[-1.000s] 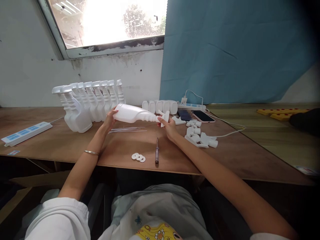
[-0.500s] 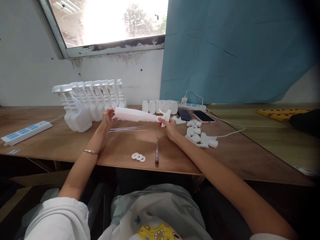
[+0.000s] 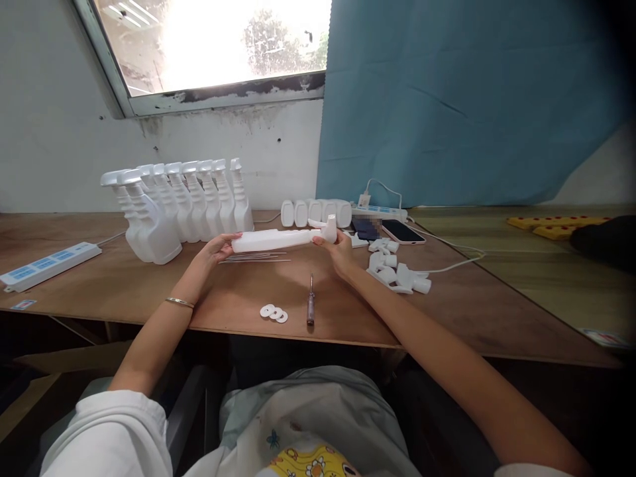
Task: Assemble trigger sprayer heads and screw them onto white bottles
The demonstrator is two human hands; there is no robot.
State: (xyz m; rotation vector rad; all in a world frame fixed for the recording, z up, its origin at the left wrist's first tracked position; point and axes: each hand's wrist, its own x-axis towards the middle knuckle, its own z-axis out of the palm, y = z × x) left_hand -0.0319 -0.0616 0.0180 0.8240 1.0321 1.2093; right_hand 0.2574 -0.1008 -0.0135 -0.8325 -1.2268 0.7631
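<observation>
A white spray bottle (image 3: 271, 240) lies level in the air above the table, held between both hands. My left hand (image 3: 221, 246) is closed around its base end. At the other end my right hand (image 3: 338, 252) grips the white trigger sprayer head (image 3: 329, 228), which meets the bottle's neck. Thin white tubes (image 3: 258, 258) lie on the table just beneath the bottle. Closer to me are several flat white rings (image 3: 273, 313) in a small overlapping pile, and a screwdriver (image 3: 311, 308) with a clear handle.
Several upright white spray bottles (image 3: 166, 225) stand at the back left, near a power strip (image 3: 52, 265). Loose sprayer heads (image 3: 392, 268), a phone (image 3: 401, 231) and a cable lie on the right. More white bottles (image 3: 315, 211) lie with their bases facing me at the back.
The bottle has turned about its length and its base end has dropped slightly. Both hands have kept hold, with the sprayer head now rotated to a different side.
</observation>
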